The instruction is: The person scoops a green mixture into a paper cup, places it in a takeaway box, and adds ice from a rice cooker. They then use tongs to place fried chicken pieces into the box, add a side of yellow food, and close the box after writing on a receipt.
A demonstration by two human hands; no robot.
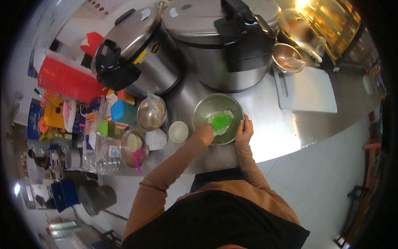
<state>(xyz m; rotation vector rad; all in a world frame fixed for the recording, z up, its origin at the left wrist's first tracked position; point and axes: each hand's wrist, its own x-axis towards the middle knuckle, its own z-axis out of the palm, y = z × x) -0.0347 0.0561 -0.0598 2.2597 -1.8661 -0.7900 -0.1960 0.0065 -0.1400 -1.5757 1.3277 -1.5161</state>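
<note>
Steel mixing bowl (204,108) lies left of the right hand (245,129), which grips its rim; left hand (204,134) is closed, apparently on the green spatula (222,120) inside. Slackened rim grip could let it spin.

Left fingers (210,132) over metal bowl (215,103), right fingers (248,123) gripping its rim, bright green patch (222,121) inside

A steel counter (275,139) spans the middle, pale tiled floor (319,166) the lower right; 1 warm light (303,4) glows upper right, 1 white light (17,189) far left.
</note>
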